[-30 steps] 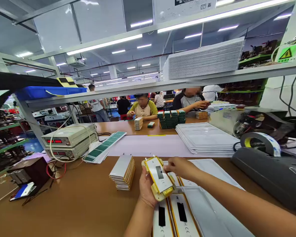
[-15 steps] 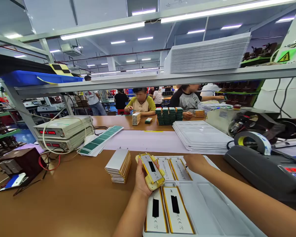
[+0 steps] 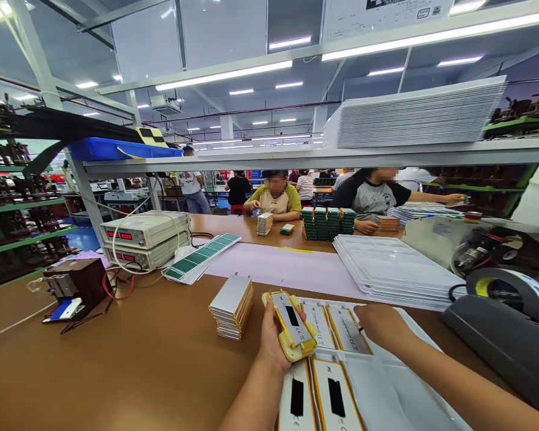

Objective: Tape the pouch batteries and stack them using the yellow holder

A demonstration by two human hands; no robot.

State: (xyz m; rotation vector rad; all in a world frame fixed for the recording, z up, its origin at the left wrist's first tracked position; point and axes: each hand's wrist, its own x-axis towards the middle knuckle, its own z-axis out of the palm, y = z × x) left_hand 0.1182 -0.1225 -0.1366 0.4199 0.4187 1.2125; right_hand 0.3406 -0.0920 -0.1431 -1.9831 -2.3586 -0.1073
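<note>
My left hand (image 3: 276, 341) is wrapped round a pale yellow fixture (image 3: 308, 344) in which a flat battery cell (image 3: 297, 332) lies, a strip of black tape across its white face. Just beside it, my right hand (image 3: 381, 326) is closed low over the white tray (image 3: 381, 383). A small dark edge shows at its curled fingertips, too small to name. Next to those fingertips in the tray lies a battery cell (image 3: 349, 330) without black tape. Nearer to me, a cell with black tape (image 3: 336, 398) lies in another compartment.
A stack of battery cells (image 3: 231, 306) stands left of my left hand. Stacked white trays (image 3: 395, 266) lie beyond the right hand, by a tape roll (image 3: 512, 293) and a dark machine (image 3: 503, 347). Meters (image 3: 144, 230) stand left. Two co-workers sit across the bench.
The whole view has swung left, so the bench appears farther right and slightly lower. Both hands keep nearly the same pose over the tray, the left still holding the fixture with the battery cell.
</note>
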